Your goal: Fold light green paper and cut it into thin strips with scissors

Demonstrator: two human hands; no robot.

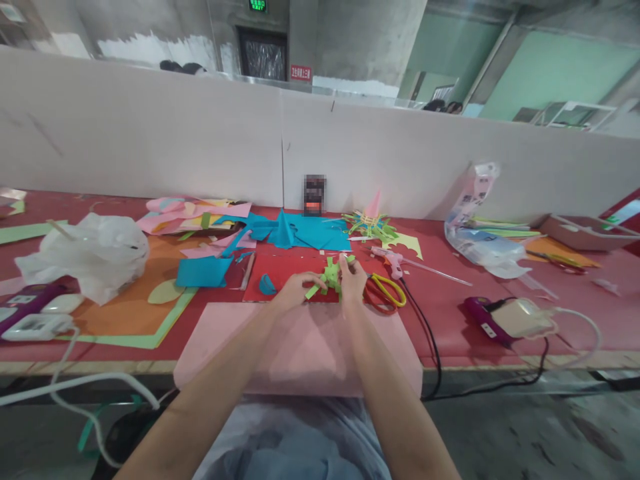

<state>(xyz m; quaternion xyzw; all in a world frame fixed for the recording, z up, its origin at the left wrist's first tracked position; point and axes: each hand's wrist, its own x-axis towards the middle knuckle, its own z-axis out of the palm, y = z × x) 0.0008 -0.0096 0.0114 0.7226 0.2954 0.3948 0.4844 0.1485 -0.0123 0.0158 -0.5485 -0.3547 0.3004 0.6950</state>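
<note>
A light green paper piece with cut strips (331, 275) is held between my two hands, above a red sheet (295, 267) at the middle of the table. My left hand (299, 288) pinches a strip at its left side. At its right side, my right hand (353, 279) has its fingers closed on the piece. Just right of my right hand lie scissors with yellow and red handles (387, 292). A small blue paper piece (268, 285) rests left of my left hand.
Behind my hands are blue paper with a cone (283, 230) and a fringed paper piece with a pink cone (371, 219). A pink glue gun (393, 260) lies right. Crumpled plastic (100, 253) and orange paper (145, 313) are left; a power strip (487, 320) is right.
</note>
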